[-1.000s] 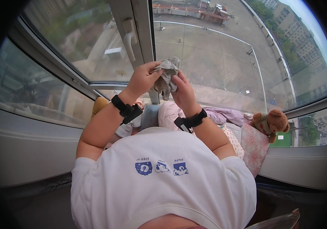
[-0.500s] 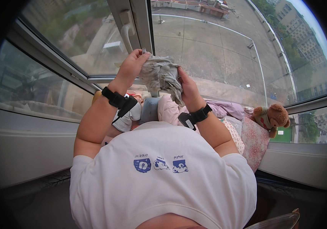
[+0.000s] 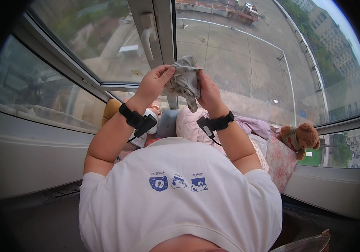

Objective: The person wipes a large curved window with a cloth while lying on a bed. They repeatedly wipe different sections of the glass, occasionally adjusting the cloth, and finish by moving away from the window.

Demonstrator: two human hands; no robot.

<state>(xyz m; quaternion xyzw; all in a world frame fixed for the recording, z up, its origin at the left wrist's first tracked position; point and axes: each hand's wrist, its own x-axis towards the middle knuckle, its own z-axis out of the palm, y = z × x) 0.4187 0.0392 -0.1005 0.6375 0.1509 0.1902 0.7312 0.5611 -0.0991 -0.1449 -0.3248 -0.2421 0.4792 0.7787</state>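
Note:
A crumpled grey cloth (image 3: 185, 80) hangs bunched between my two hands, in front of the window glass. My left hand (image 3: 158, 80) pinches its left edge between thumb and fingers. On the other side my right hand (image 3: 209, 92) grips the cloth with the thumb in front; most of its fingers are hidden behind. A loose corner of the cloth dangles below, between the hands. Black straps with small boxes sit round both wrists. Just beyond my left hand is the white window handle (image 3: 147, 42) on the frame.
Beneath my arms lie a pink quilt (image 3: 186, 122), a blue-grey cushion (image 3: 167, 122) and a patterned pink cloth (image 3: 281, 157). A brown teddy bear (image 3: 306, 136) sits at the right by the glass. Window frames (image 3: 159, 25) rise ahead and to the left.
The cloth has been gathered into a smaller bunch, and my hands have come closer together. My left hand has shifted right and slightly nearer.

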